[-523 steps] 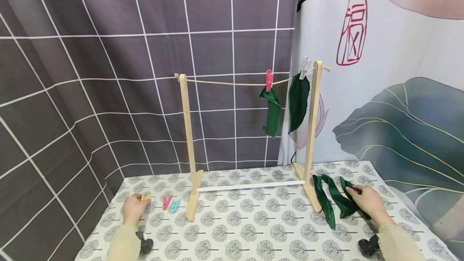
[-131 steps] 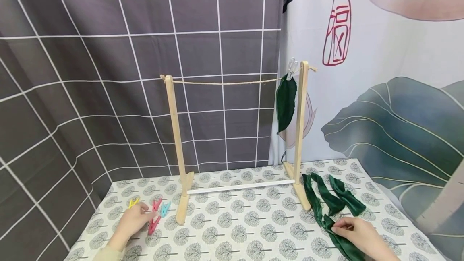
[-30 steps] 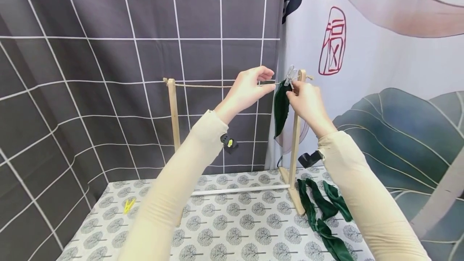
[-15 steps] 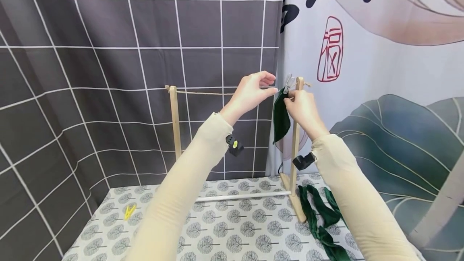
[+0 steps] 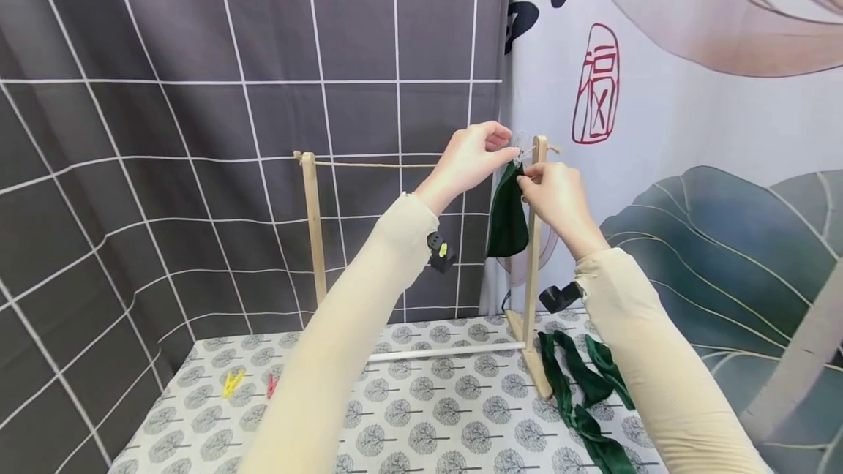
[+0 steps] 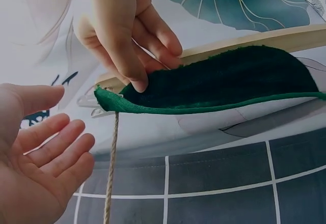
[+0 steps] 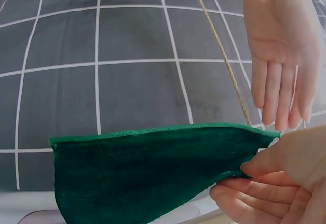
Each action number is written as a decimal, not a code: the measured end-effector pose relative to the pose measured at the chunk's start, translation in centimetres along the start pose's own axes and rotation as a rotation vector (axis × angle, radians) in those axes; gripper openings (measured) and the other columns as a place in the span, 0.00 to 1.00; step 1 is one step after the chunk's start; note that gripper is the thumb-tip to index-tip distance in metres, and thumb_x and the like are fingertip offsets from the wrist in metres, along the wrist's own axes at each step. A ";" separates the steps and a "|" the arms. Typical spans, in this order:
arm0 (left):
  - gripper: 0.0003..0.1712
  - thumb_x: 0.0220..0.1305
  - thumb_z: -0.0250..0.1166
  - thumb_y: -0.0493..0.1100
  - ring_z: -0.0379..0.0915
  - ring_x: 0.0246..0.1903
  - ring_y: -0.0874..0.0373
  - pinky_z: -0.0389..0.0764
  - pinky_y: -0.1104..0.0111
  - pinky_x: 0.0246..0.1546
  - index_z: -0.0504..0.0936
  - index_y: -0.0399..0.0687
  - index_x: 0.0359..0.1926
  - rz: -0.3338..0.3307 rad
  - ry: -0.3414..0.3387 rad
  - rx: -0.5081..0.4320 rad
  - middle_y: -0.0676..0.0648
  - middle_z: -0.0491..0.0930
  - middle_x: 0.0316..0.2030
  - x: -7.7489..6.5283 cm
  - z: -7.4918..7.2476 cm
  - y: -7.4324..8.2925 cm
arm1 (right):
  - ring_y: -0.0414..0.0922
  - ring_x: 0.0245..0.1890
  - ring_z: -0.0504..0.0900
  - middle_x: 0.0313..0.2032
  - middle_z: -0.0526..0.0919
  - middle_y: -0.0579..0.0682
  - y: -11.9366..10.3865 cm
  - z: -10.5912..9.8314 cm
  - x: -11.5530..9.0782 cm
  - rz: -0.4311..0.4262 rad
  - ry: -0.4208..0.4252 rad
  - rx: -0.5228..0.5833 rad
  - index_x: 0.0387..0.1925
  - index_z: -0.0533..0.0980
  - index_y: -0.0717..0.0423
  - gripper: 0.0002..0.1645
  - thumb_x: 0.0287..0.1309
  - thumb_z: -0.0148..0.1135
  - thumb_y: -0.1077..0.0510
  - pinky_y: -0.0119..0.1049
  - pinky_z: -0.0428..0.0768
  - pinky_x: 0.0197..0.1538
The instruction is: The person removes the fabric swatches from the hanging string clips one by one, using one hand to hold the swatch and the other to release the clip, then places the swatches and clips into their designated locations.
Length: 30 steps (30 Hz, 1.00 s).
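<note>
A dark green velvet cloth strip (image 5: 507, 222) hangs near the right end of the twine line (image 5: 375, 164), held by a clear clothespin (image 5: 522, 141). My right hand (image 5: 558, 192) pinches the cloth's edge just below the clothespin, between thumb and fingers. Close beside the clothespin is my left hand (image 5: 466, 161), its fingers loosely bent. In the left wrist view, the left hand (image 6: 43, 152) is apart from the clothespin (image 6: 94, 102) and holds nothing. The right wrist view shows the cloth (image 7: 137, 173) spread out, with its narrow top by the right thumb.
The line runs between two wooden posts (image 5: 314, 225), joined low down by a white rod (image 5: 448, 350). Several green strips (image 5: 586, 401) lie on the tree-print tablecloth (image 5: 474, 412) at right. A yellow clothespin (image 5: 233, 382) and a pink one (image 5: 271, 385) lie at left.
A pink clothespin and its green strip have left the line since the oldest frame. Both hands have risen to the remaining strip. Lately the left hand edged right and the strip turned broader to view.
</note>
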<state>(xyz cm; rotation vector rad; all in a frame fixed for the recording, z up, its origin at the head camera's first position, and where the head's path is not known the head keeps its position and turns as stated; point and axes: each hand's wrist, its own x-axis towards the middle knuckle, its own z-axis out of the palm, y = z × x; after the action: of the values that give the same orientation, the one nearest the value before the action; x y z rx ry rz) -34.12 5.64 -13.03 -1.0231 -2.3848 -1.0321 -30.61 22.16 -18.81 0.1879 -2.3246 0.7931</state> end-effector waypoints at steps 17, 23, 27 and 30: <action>0.29 0.73 0.60 0.55 0.73 0.62 0.60 0.75 0.71 0.59 0.73 0.45 0.68 -0.108 -0.073 -0.037 0.48 0.77 0.63 2.4 2.0 -0.2 | 0.59 0.36 0.87 0.38 0.87 0.67 -0.3 -0.8 -0.7 -0.029 -0.044 -0.004 0.50 0.81 0.71 0.19 0.71 0.56 0.58 0.55 0.85 0.45; 0.31 0.71 0.62 0.56 0.73 0.61 0.60 0.75 0.72 0.59 0.74 0.46 0.68 -0.118 -0.054 -0.082 0.48 0.78 0.63 2.8 2.6 0.2 | 0.58 0.35 0.86 0.34 0.87 0.64 -0.3 -1.0 -0.8 -0.034 -0.045 -0.023 0.47 0.81 0.71 0.17 0.70 0.56 0.59 0.54 0.84 0.43; 0.30 0.70 0.64 0.56 0.74 0.60 0.60 0.76 0.73 0.57 0.76 0.46 0.67 -0.119 -0.020 -0.111 0.49 0.79 0.62 2.8 2.8 0.2 | 0.58 0.34 0.86 0.32 0.87 0.63 -0.2 -0.9 -0.8 -0.045 -0.037 -0.034 0.45 0.82 0.71 0.17 0.70 0.56 0.59 0.54 0.84 0.42; 0.29 0.70 0.64 0.56 0.75 0.59 0.60 0.76 0.73 0.56 0.77 0.45 0.65 -0.105 0.012 -0.121 0.49 0.80 0.60 2.8 2.9 0.0 | 0.58 0.35 0.86 0.33 0.87 0.63 -0.4 -0.8 -0.7 -0.049 -0.040 -0.034 0.45 0.82 0.71 0.17 0.70 0.56 0.59 0.55 0.83 0.43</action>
<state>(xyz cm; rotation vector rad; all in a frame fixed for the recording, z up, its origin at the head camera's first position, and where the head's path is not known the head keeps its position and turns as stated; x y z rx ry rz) -36.14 9.10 -13.45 -0.9367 -2.4142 -1.2297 -29.48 22.31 -18.61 0.2474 -2.3606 0.7307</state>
